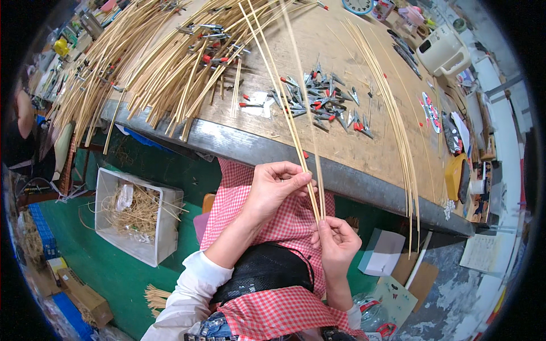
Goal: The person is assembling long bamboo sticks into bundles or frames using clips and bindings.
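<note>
In front of my apron, my left hand [276, 187] pinches thin pale bamboo-like strips [287, 113] between thumb and fingers. They slant up and away over the table edge. Lower and to the right, my right hand [335, 241] is closed with thumb and fingertips at the strips' near ends. One more strip [303, 85], smeared by motion, rises beside the others and runs down to my right hand. Beyond my hands, a pile of crocodile clips [324, 96], several with red grips, lies on the table.
Bundles of long strips [165, 74], some clipped, cover the table's left part and overhang its metal edge [227, 139]. More strips [392, 113] lie to the right, past the edge. A cream kettle [443, 50] stands far right. A white bin [162, 227] of scraps sits on the floor.
</note>
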Motion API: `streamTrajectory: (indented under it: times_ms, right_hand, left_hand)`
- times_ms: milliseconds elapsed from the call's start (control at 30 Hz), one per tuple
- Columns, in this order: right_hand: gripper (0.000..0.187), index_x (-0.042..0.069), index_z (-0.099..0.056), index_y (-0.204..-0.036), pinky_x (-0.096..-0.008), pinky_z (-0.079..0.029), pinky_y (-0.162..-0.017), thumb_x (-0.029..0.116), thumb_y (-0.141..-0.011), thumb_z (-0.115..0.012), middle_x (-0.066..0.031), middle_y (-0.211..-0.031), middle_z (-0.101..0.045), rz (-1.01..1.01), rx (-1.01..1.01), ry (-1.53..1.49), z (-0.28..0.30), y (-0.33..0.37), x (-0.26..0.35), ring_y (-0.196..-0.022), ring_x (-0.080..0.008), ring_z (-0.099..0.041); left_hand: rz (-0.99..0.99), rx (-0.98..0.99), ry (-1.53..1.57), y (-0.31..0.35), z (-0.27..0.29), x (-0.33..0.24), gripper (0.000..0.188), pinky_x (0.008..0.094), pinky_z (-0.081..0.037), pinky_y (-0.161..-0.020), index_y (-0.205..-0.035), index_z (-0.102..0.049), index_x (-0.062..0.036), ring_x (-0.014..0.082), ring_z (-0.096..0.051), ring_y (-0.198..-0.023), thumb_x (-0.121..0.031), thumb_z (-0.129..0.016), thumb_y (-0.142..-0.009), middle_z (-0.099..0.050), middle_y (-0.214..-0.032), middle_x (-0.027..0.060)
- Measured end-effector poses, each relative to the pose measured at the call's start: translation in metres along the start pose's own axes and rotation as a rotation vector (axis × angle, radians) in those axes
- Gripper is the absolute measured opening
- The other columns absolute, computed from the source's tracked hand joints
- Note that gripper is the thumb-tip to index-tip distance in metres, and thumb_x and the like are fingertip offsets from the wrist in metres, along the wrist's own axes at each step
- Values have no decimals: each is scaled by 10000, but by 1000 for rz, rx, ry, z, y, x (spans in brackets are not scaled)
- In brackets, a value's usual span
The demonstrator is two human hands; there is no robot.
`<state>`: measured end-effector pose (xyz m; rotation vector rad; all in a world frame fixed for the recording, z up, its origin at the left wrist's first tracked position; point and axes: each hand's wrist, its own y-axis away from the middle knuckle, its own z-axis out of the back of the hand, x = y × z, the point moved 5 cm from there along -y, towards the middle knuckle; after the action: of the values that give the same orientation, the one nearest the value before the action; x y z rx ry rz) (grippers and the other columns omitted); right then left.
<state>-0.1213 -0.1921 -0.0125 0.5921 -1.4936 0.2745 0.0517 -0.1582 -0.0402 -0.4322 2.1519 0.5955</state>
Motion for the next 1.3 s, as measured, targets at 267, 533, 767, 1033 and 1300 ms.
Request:
streamTrajectory:
  times_ms: [267, 533, 767, 1033, 1300]
  right_hand:
    - [63, -55, -575, -934, -179, -446, -475, -6, -900, -553, -89, -762, -629, 5, -24, -29, 5, -1, -7, -558, -70, -545]
    - [33, -48, -564, -915, -196, -489, -564, -24, -893, -558, -80, -800, -604, 43, -46, -56, 4, -3, -7, -636, -91, -573]
    - [20, -63, -563, -866, -173, -451, -591, -68, -858, -581, -72, -851, -577, 181, -135, 84, 14, -5, 0, -707, -65, -542]
    - [36, -71, -576, -878, -143, -433, -584, -90, -848, -579, -70, -893, -596, 202, -110, 189, 23, -2, 6, -692, -45, -547]
    - [39, -73, -592, -848, -158, -444, -594, -89, -820, -614, -79, -876, -604, 155, -136, 148, 27, 1, 6, -711, -63, -559]
  left_hand:
    - [17, -1, 9, 4, -4, -1, 111, 262, -572, -637, -920, -651, 18, 204, -689, -757, -78, -638, -865, -686, -833, 139]
    - [31, 0, -46, 3, -7, 1, 153, 263, -571, -649, -964, -655, 31, 205, -689, -769, -88, -629, -873, -688, -862, 155]
    - [16, -50, 7, 4, -3, -3, 193, 278, -576, -676, -1005, -644, 35, 215, -690, -804, -117, -612, -890, -686, -900, 160]
    - [-25, -69, 39, -3, -3, -8, 192, 297, -583, -676, -991, -650, 34, 223, -688, -790, -124, -615, -888, -682, -878, 147]
    - [-16, -53, 51, -5, -4, -7, 213, 302, -585, -692, -1020, -637, 41, 229, -687, -796, -125, -612, -890, -677, -912, 174]
